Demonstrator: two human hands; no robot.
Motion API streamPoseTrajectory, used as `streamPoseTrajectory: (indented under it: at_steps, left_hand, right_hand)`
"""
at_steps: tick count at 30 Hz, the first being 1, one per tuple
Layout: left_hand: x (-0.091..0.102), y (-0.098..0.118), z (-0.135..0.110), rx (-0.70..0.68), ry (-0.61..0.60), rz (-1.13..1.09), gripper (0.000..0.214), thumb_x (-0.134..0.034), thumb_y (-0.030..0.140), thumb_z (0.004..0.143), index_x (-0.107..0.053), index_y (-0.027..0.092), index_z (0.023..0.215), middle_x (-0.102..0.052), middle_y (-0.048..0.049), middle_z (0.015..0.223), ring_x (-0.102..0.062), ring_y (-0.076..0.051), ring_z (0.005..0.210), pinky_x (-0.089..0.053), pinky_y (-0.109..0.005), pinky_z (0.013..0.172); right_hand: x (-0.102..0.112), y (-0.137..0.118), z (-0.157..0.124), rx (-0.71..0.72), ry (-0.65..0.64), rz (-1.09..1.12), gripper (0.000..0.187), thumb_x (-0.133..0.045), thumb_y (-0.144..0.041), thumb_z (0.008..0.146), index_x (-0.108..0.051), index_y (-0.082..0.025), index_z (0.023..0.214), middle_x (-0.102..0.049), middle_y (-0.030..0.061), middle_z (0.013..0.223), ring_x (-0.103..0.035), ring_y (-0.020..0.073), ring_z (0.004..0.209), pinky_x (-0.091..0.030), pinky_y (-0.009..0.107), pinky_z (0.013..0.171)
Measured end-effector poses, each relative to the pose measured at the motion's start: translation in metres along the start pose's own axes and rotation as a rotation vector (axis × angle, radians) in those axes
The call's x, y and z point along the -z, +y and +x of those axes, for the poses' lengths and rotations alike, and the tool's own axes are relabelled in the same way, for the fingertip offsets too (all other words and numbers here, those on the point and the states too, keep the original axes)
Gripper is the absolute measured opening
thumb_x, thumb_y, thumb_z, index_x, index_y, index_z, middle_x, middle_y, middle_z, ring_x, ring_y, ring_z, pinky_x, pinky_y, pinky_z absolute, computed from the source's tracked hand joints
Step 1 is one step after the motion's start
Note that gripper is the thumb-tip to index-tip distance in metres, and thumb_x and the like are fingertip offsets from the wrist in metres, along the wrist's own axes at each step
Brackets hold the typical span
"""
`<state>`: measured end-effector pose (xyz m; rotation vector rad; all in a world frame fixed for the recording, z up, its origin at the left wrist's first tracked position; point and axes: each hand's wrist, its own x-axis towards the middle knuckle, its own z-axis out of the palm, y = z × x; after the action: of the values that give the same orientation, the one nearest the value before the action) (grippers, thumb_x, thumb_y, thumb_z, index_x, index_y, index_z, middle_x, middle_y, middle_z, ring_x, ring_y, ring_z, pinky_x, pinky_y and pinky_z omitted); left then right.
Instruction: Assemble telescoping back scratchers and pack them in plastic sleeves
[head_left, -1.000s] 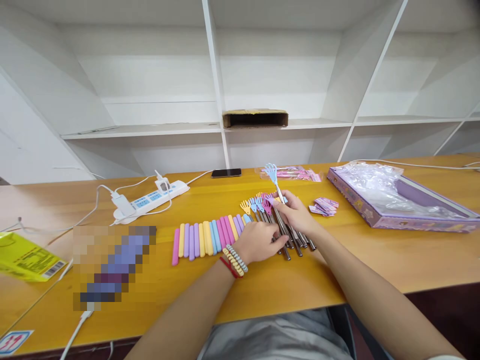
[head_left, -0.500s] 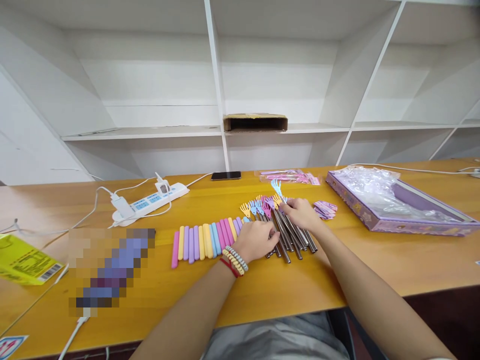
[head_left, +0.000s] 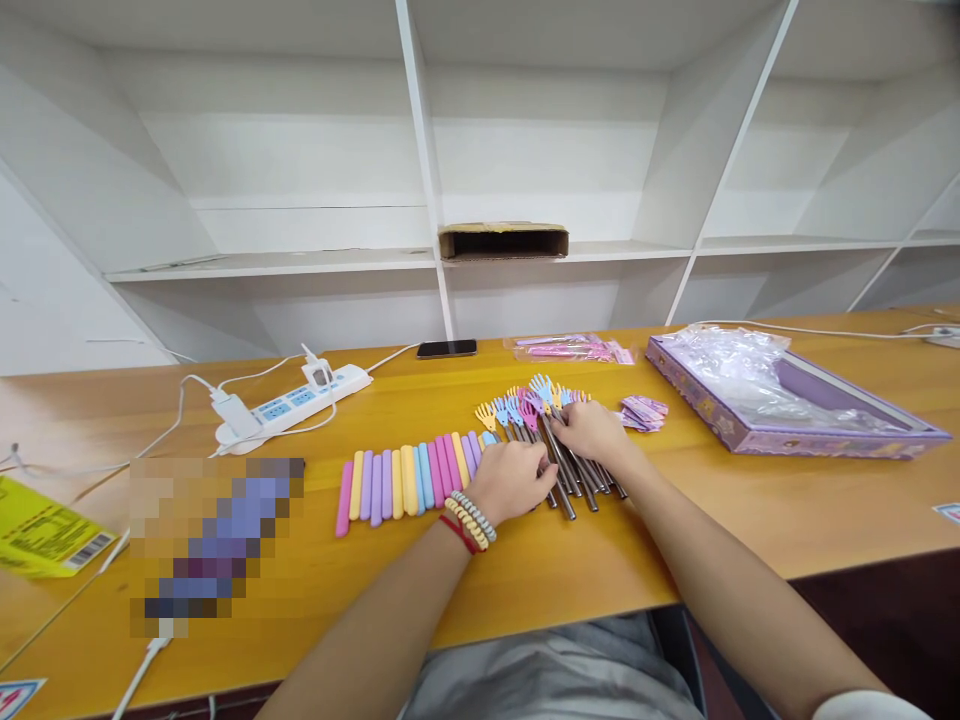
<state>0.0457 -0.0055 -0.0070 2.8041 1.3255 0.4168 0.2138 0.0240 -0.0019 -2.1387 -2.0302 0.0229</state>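
Observation:
Many small back scratchers (head_left: 571, 470) lie in a pile, with metal rods toward me and pink, yellow, blue and purple hand-shaped heads at the far end. My right hand (head_left: 594, 432) is closed on the rod of a blue-headed back scratcher (head_left: 541, 387), over the pile. To its left my left hand (head_left: 516, 480) rests with curled fingers at the rods' left side; what its fingertips grip is hidden. Coloured handle sleeves (head_left: 409, 480) in pink, yellow, purple and blue lie side by side in a row. Its right end runs beneath my left hand.
Small printed cards (head_left: 643, 413) lie right of the pile. Behind are a plastic-wrapped pink pack (head_left: 574, 348) and a phone (head_left: 447, 349). A purple box (head_left: 825, 440) with clear plastic stands right. On the left are a power strip (head_left: 300, 405), cables and a yellow package (head_left: 45, 530).
My right hand has moved slightly left, and the blue-headed back scratcher has come down closer to the other heads. My left hand stays nearly in place. The view has shifted slightly.

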Motion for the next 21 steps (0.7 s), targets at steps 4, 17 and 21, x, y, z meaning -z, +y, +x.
streamPoseTrajectory:
  at_steps: [4, 17, 21]
  left_hand:
    - [0.000, 0.001, -0.001, -0.010, 0.002, -0.004, 0.028, -0.040, 0.040, 0.086, -0.059, 0.020, 0.078, -0.066, -0.0040, 0.075, -0.063, -0.020, 0.071, -0.043, -0.030, 0.063]
    - [0.006, -0.001, -0.002, -0.019, -0.004, -0.049, 0.029, -0.040, 0.039, 0.087, -0.059, 0.020, 0.076, -0.067, -0.0023, 0.074, -0.062, -0.018, 0.070, -0.041, -0.028, 0.064]
    - [0.003, -0.003, -0.002, -0.040, 0.006, -0.039, 0.030, -0.038, 0.040, 0.087, -0.057, 0.020, 0.075, -0.066, -0.0015, 0.073, -0.062, -0.018, 0.069, -0.040, -0.029, 0.062]
  right_hand:
    - [0.000, -0.001, -0.001, -0.007, 0.041, 0.037, 0.038, -0.041, -0.045, 0.083, -0.067, -0.017, 0.084, -0.067, 0.0133, 0.084, -0.063, 0.0233, 0.080, -0.041, 0.028, 0.064]
    - [0.007, 0.061, 0.027, -0.352, 0.187, 0.163, 0.033, -0.047, -0.037, 0.076, -0.069, -0.017, 0.088, -0.068, 0.0134, 0.089, -0.061, 0.0255, 0.089, -0.042, 0.031, 0.072]
    - [0.002, 0.073, 0.030, -0.451, 0.185, 0.144, 0.036, -0.048, -0.036, 0.073, -0.068, -0.016, 0.096, -0.066, 0.0147, 0.095, -0.059, 0.0281, 0.095, -0.042, 0.034, 0.074]
